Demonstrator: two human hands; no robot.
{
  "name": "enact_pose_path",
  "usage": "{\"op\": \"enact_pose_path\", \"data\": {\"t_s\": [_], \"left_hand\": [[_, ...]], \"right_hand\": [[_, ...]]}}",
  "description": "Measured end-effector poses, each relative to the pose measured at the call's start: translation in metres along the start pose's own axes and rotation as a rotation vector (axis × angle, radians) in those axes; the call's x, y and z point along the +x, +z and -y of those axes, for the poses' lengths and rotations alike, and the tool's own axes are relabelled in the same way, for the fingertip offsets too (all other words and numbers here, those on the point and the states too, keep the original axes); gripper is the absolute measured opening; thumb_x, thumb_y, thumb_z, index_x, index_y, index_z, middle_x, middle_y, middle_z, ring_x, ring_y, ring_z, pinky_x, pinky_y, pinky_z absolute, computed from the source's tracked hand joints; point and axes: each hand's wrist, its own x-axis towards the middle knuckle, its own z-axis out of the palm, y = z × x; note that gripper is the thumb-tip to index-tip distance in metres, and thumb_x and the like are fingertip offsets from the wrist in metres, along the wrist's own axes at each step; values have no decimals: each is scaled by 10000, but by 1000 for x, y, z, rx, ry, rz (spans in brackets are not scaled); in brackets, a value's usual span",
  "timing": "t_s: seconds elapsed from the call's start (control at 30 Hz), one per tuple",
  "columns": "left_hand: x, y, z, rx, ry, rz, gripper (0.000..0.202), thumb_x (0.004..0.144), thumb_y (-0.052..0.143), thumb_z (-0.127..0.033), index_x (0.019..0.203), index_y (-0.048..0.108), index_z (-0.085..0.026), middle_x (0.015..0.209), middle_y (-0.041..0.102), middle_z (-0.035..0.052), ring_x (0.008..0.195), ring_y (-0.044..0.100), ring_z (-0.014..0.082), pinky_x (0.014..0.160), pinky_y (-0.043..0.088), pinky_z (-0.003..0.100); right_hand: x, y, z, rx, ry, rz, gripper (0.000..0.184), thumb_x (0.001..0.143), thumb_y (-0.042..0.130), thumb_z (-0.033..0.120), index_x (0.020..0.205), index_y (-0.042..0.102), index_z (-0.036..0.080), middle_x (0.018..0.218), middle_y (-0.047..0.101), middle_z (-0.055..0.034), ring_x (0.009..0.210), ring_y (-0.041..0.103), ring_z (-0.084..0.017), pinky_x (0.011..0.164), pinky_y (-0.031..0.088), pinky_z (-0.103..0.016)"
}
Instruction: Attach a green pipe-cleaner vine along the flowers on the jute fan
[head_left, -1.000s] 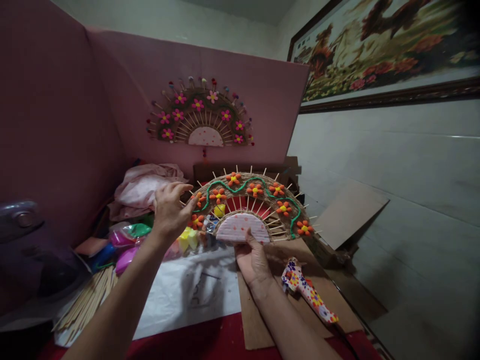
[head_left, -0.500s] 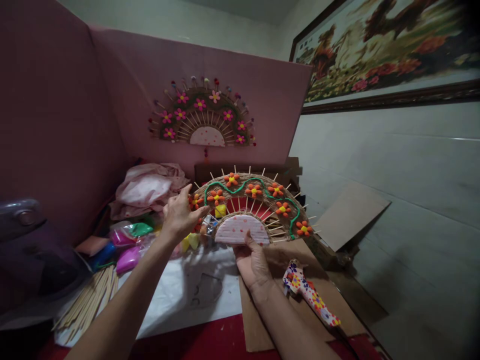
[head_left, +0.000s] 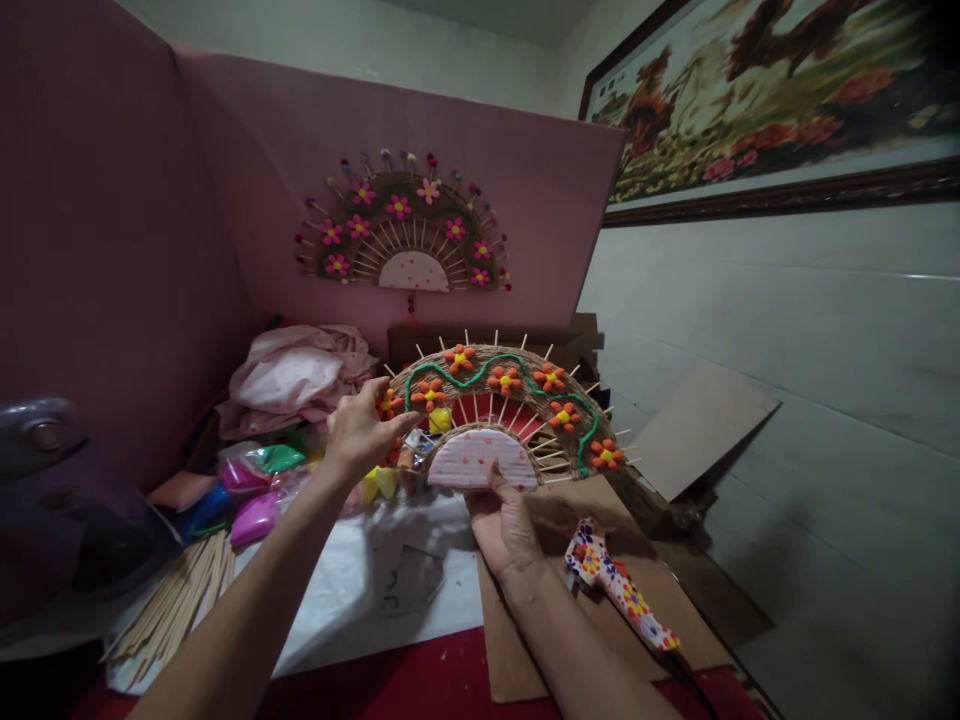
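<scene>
A half-round decorative fan (head_left: 480,372) of twine and thin sticks is held up over the table. Orange flowers with yellow centres and a wavy green strand decorate its band, and its half-round base is white with pink dots. My left hand (head_left: 364,430) grips the fan's left end between thumb and fingers, partly covering a flower there. Below the base, my right hand (head_left: 506,525) supports it with the thumb on the front; its other fingers are hidden behind. Beneath to the right, a flower-patterned glue gun (head_left: 619,585) lies on a cardboard sheet (head_left: 525,650).
A similar fan with pink flowers (head_left: 400,207) hangs on the pink panel (head_left: 540,200) behind. To the left are coloured clay packets (head_left: 255,517), crumpled pink cloth (head_left: 300,375) and a bundle of sticks (head_left: 176,605). A cardboard piece (head_left: 701,430) leans at right.
The fan has shifted very slightly left in the view. Both hands keep the same hold on it.
</scene>
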Motion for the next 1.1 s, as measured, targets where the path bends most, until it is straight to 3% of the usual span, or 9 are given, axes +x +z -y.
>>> {"op": "enact_pose_path", "data": {"t_s": [0.2,0.6,0.93,1.1], "left_hand": [[4,4,7,-164,-16,-15,447,729,565,-437,1106,605,-201,970,695,75,859,629,227,729,463,317],[7,7,10,-177,-62,-33,475,686,594,-435,1092,611,-190,891,708,67,811,638,221,691,469,303],[6,8,10,-162,-52,-47,452,674,608,-432,1056,628,-191,898,709,68,811,638,225,695,467,307],[7,5,9,-244,-40,-81,407,692,602,-399,1048,629,-204,922,694,60,836,621,223,735,460,326]], "right_hand": [[-1,1,0,15,7,0,377,578,799,161,905,614,187,845,711,11,809,658,-133,782,527,-276],[-1,0,-1,-24,-4,34,367,605,790,190,928,616,186,878,707,1,863,655,-150,857,511,-322],[-2,1,0,37,26,-3,366,571,801,133,882,615,181,798,712,21,780,667,-120,740,536,-239],[-3,2,0,43,20,-1,389,550,815,142,880,613,182,787,711,23,760,665,-127,731,539,-253]]}}
